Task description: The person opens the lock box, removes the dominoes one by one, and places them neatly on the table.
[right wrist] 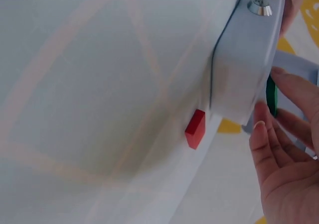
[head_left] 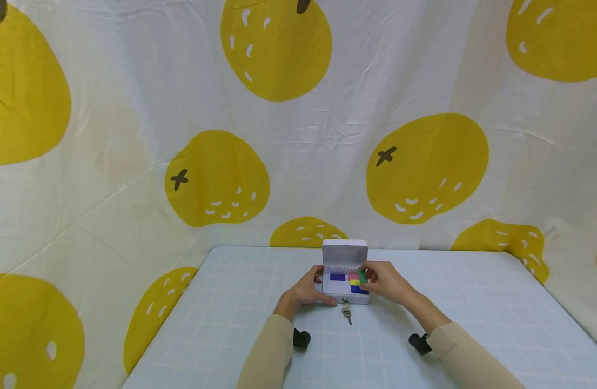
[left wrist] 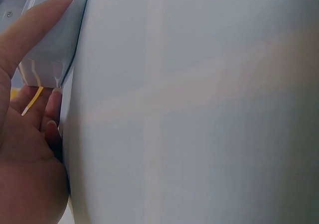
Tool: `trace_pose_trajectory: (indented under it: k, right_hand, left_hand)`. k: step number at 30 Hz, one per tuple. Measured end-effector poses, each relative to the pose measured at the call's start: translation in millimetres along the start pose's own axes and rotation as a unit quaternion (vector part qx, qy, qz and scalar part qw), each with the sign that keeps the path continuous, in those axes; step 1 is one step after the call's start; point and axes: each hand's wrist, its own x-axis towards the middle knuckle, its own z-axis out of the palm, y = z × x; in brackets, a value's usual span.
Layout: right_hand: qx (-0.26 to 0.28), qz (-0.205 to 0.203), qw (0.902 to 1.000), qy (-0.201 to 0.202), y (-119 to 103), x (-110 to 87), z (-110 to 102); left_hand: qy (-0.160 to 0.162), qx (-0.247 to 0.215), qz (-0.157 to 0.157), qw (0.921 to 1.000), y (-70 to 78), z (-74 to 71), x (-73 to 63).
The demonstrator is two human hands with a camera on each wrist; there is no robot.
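A white metal cash box (head_left: 336, 287) stands on the table with its lid (head_left: 345, 254) raised. Keys (head_left: 347, 312) hang from the lock on its front. Inside lie a dark blue block (head_left: 337, 277), a pink block (head_left: 353, 276), a yellow block (head_left: 354, 282) and another blue block (head_left: 359, 290). My left hand (head_left: 306, 287) holds the box at its left side, thumb (left wrist: 42, 25) along the front and fingers on the side wall. My right hand (head_left: 387, 281) pinches a green block (right wrist: 271, 95) over the box's right end.
A red block (right wrist: 196, 129) rests on the table just right of the box, hidden from the head view. The table (head_left: 473, 324) has a pale checked cover. Behind it hangs a white cloth (head_left: 317, 173) printed with yellow fruit.
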Motion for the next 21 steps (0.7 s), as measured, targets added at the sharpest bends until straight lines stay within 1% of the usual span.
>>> trace_pose_trajectory:
  k: [5,7,14,19,21]
  right_hand:
    - [-0.007,0.02,0.9998,0.003,5,-1.3,-1]
    - [-0.009,0.028,0.9996,0.003,6,-2.1,-2]
    - [-0.004,0.039,0.9992,-0.003,9,-4.9,-6]
    - [0.0,0.047,0.9989,-0.003,12,-5.8,-8]
    - [-0.004,0.043,0.9991,-0.002,14,-6.4,-8]
  left_hand:
    - [0.004,-0.001,-0.008,1.0,-5.5,2.8,8.9]
    - [0.004,0.002,-0.009,0.9999,-6.7,3.5,10.5]
    - [0.002,0.0,-0.001,1.0,-0.9,1.5,1.8]
    - [0.002,0.002,-0.001,1.0,0.6,0.9,0.8]
    - [0.002,0.003,-0.002,1.0,0.3,1.0,1.3]
